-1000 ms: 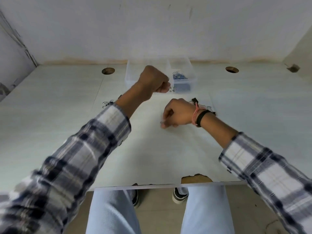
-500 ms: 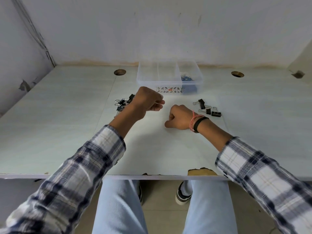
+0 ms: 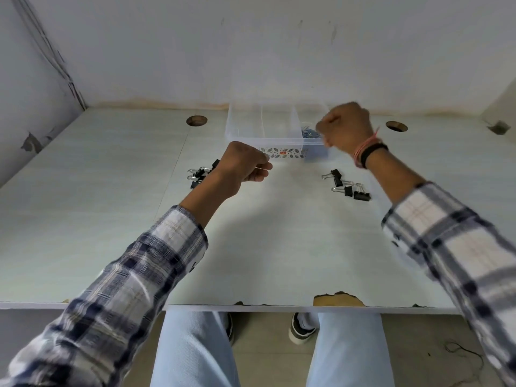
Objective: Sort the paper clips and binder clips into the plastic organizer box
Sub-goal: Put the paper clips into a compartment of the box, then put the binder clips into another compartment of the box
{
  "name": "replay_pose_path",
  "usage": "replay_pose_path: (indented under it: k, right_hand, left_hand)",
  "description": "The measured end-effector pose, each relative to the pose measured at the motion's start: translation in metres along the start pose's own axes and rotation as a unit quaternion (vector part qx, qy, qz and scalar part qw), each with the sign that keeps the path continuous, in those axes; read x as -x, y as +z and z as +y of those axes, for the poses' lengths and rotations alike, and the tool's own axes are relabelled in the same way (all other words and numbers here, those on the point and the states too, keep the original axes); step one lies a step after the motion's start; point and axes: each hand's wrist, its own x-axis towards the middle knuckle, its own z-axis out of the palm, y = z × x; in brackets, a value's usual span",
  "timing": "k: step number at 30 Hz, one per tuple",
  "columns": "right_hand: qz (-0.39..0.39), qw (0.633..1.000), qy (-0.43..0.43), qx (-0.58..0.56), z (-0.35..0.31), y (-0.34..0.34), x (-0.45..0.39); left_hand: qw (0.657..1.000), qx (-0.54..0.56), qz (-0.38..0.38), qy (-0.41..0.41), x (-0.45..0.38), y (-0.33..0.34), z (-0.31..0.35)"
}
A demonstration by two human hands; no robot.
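A clear plastic organizer box (image 3: 262, 141) with compartments stands at the back middle of the table. Blue paper clips (image 3: 308, 133) lie in its right compartment. My right hand (image 3: 344, 127) hovers over that compartment, blurred, fingers pinched on something small that the fist mostly hides. My left hand (image 3: 245, 166) is a fist just in front of the box's left half, with a thin wire clip showing at its fingertips. Black binder clips lie in two groups: a left group (image 3: 199, 174) partly behind my left wrist, and a right group (image 3: 346, 187) under my right forearm.
The white table (image 3: 279, 247) has two round cable holes (image 3: 196, 120) (image 3: 396, 125) at the back and a chipped front edge (image 3: 337, 300). Walls close off the back and left. My knees and shoes show below the table edge.
My right hand lifted off the table and moved back and right, over the box's right compartment. My left hand drew back from the box and now hovers in front of it. The camera tilted up.
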Motion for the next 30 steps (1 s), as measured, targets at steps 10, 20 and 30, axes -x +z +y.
replay_pose_path:
  k: [10,20,30]
  right_hand:
    - [-0.056,0.993,0.065,0.076,0.007,-0.005,-0.041]
    - [-0.281,0.929,0.096,0.223,0.052,0.007,0.019]
    - [-0.264,0.956,0.013,0.127,0.040,0.014,0.031]
  left_hand:
    - [0.998,-0.053,-0.023,0.036,-0.010,-0.002,0.011]
    - [0.955,-0.279,0.077,0.067,0.001,-0.042,-0.019]
    - [0.951,-0.276,0.118,0.071,0.005,-0.066,-0.008]
